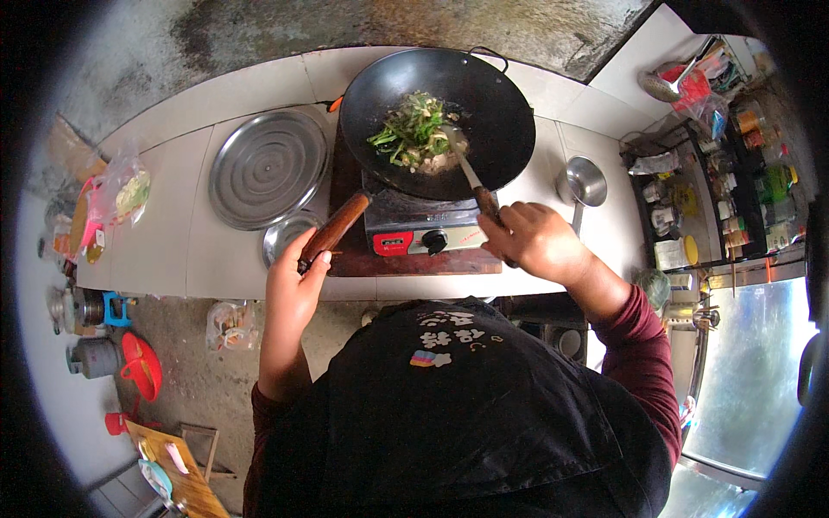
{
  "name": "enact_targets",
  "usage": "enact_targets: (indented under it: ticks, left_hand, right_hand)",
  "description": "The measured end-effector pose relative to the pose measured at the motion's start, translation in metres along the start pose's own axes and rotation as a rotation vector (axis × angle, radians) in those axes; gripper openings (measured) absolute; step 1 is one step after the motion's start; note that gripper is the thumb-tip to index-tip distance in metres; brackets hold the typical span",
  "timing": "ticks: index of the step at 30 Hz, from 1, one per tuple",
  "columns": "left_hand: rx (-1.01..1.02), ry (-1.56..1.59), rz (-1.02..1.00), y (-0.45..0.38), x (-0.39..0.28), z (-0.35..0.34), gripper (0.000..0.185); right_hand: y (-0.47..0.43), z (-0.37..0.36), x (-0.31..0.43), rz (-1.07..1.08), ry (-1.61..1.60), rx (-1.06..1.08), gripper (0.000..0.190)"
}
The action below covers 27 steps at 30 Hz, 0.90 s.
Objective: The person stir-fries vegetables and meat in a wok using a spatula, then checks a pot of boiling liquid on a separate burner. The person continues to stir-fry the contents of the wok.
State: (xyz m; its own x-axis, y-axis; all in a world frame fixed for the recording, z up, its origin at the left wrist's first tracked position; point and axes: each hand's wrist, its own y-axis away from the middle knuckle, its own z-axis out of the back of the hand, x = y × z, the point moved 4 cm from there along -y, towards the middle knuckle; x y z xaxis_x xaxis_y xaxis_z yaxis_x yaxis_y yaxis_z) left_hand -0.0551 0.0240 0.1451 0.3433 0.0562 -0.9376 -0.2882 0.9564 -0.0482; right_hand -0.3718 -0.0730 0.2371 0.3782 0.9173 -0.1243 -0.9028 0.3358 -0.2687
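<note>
A large black wok (499, 116) stands on a gas stove (421, 226) on the tiled counter. Chopped green vegetables (414, 129) and paler pieces of food lie together in it. My left hand (298, 278) is closed round the wok's wooden handle (337, 230), at its lower left. My right hand (537, 243) grips the wooden handle of a metal spatula (469, 169), whose blade touches the food near the wok's middle; part of the blade is hidden by food.
Left of the stove lie a large round metal lid (269, 168) and a smaller metal dish (288, 233). A metal ladle (583, 184) rests to the right. Beyond it stands a black rack (706, 188) with jars and packets. A plastic bag (133, 191) sits at the counter's left end.
</note>
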Motion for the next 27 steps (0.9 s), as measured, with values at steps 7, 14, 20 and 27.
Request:
enact_targets:
  ticks: [7,14,20,27]
  left_hand:
    - [-0.015,-0.03,-0.01,-0.001,0.011,0.002,0.041]
    - [-0.001,-0.012,0.014,0.001,0.005,0.0,0.042]
    - [-0.026,-0.038,-0.022,0.001,0.009,-0.001,0.042]
    - [0.012,-0.056,0.025,0.002,0.004,0.0,0.042]
  right_hand:
    - [-0.006,0.048,0.01,0.006,-0.013,0.102,0.034]
    - [-0.01,0.049,0.005,-0.075,0.007,-0.165,0.038]
    - [-0.015,0.007,0.013,-0.176,-0.178,-0.104,0.036]
    - [-0.016,-0.014,-0.011,-0.204,-0.104,-0.112,0.036]
